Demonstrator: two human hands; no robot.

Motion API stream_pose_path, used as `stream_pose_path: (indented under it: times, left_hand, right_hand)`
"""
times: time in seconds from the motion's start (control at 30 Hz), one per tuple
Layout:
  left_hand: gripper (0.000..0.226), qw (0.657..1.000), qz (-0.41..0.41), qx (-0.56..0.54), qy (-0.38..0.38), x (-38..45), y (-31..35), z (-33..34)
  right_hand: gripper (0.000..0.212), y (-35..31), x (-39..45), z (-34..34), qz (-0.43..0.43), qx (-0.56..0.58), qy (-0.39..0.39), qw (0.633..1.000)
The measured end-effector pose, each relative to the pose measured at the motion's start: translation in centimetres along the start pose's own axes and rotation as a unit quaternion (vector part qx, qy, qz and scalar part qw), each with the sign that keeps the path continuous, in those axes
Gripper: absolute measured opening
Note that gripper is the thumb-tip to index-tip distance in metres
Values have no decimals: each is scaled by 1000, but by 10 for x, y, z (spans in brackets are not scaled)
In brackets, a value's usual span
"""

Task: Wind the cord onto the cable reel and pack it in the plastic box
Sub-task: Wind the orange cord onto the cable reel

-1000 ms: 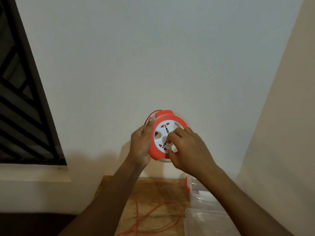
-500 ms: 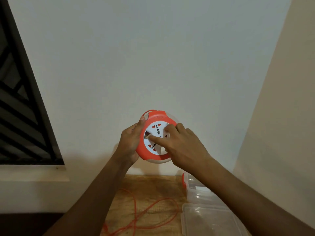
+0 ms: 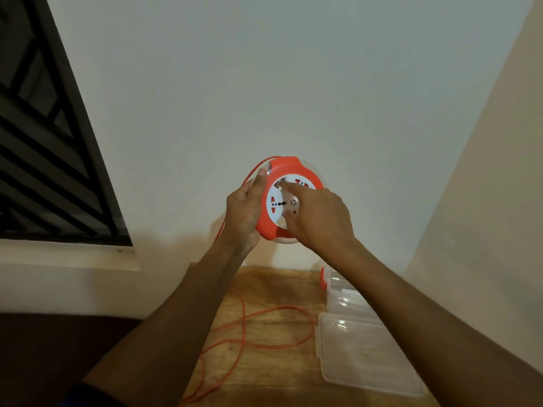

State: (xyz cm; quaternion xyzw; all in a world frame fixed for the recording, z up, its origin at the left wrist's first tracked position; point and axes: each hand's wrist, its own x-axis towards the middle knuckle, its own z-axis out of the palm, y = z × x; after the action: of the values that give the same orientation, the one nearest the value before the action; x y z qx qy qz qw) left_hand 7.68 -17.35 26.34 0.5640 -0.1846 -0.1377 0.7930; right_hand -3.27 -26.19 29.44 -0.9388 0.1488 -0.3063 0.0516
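Observation:
I hold a round orange cable reel point(image 3: 277, 171) with a white socket face up in front of the wall. My left hand point(image 3: 244, 212) grips its left rim, thumb along the edge. My right hand point(image 3: 318, 220) rests on the white face, index finger pressed into a notch near the top left. The orange cord point(image 3: 244, 315) leaves the reel's top left, drops behind my left wrist and lies in loose loops on the wooden table point(image 3: 282, 282). The clear plastic box point(image 3: 342, 298) stands at the table's right, its lid point(image 3: 361, 353) lying flat in front of it.
A white wall rises straight behind the table and a beige wall closes in on the right. A dark window with bars point(image 3: 44, 142) and its sill sit at the left. The floor left of the table is dark.
The white face has turned: my right index finger swept from the lower left of the face up to its top left. The cord loops on the table have shifted a little.

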Motion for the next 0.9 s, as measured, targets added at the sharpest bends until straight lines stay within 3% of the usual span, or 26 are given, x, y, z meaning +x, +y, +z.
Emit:
stream_pose_path:
  times: [0.07,0.2,0.33,0.4,0.47,0.5,0.53,0.6,0.63,0.67,0.73,0.8,0.83,0.9]
  left_hand:
    - [30,1000,-1,3,8,-2,-1,0]
    - [36,1000,-1,8,-10,0,3,-5]
    - [28,1000,-5,11,-22,-2,3,-7]
    - [25,1000,-5,0,-22,-3,-3,-4]
    - [24,1000,0,-11,-8,-7,-4,-2]
    - [25,1000,4,-15,-1,-8,-5,-1]
    - [27,1000,7,-22,6,-8,-6,-1]
    - [31,999,4,-42,15,-8,-7,1]
    - [33,999,2,-48,18,-8,-7,2]
    - [34,998,0,-51,23,-7,-6,4]
    - [34,998,-6,-51,24,-5,-5,3]
    - [38,998,-14,-53,11,-4,-5,1]
    - [40,998,-18,-54,5,-4,-6,-1]
    - [40,998,-27,-54,6,-3,-7,-4]
  right_hand:
    - [55,-1,-1,5,8,-1,-2,1000]
    - [71,4,-4,17,-53,-124,2,991]
    - [63,8,-3,14,-82,-152,33,984]
    - [60,7,-2,11,-28,-102,31,994]
    - [59,3,-2,5,89,48,3,995]
    - [57,1,-2,2,157,167,-25,973]
    - [55,-1,-1,-1,223,302,-52,925]
    - [46,-8,-4,-7,336,534,-96,770]
    - [40,-12,-7,-10,369,609,-98,695]
    - [37,-16,-9,-10,389,654,-91,643]
    - [49,-22,-12,-10,391,699,-81,593]
    - [67,-24,-15,-11,368,706,-91,599]
    - [71,-25,-18,-11,354,684,-97,630]
    - [68,-24,-24,-11,308,584,-82,747]
